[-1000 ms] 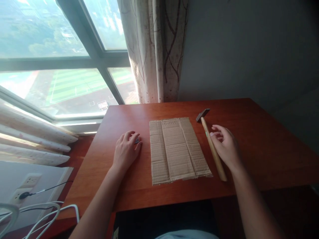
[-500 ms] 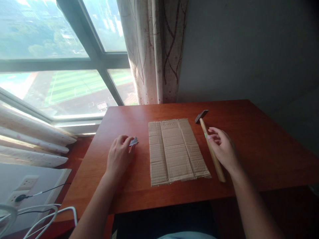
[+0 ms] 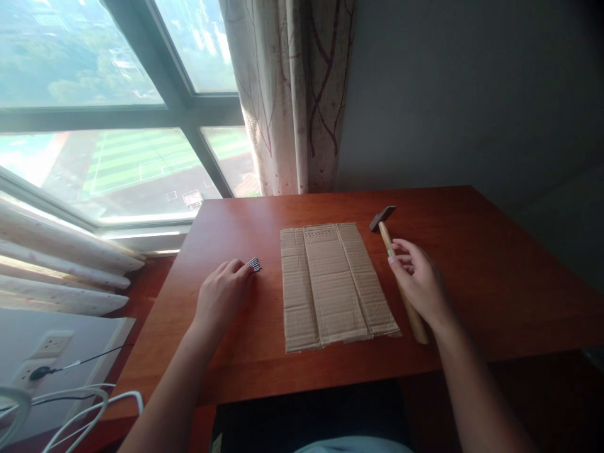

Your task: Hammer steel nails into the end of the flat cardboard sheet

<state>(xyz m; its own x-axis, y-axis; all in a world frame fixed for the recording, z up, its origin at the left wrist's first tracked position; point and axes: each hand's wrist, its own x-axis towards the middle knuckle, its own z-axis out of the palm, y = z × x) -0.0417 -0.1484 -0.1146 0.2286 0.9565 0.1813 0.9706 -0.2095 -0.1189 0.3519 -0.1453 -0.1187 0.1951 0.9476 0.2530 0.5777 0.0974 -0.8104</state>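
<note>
On the left part of the table, my left hand (image 3: 223, 290) is closed in a pinch at a small bunch of silvery nails (image 3: 255, 264). Several nail ends stick out past the fingertips; the rest lie hidden under the fingers. My right hand (image 3: 418, 280) has its thumb and fingers closed about the wooden handle of a hammer (image 3: 415, 324). The hammer lies with its dark metal head toward the back. Between both hands a flat piece of brown cardboard (image 3: 333, 283) rests on the table, with rows of small holes near its far edge.
The reddish-brown wooden table (image 3: 491, 277) reaches a grey wall (image 3: 462, 94) at the back. A window (image 3: 136, 163) and a patterned curtain (image 3: 283, 94) stand behind on the left. White cables (image 3: 94, 393) and a plugged socket (image 3: 40, 371) are at the lower left.
My left fingers have drawn together on the nails, where thumb and fingers were apart before. My right thumb and fingers have closed onto the hammer handle, which has hardly moved.
</note>
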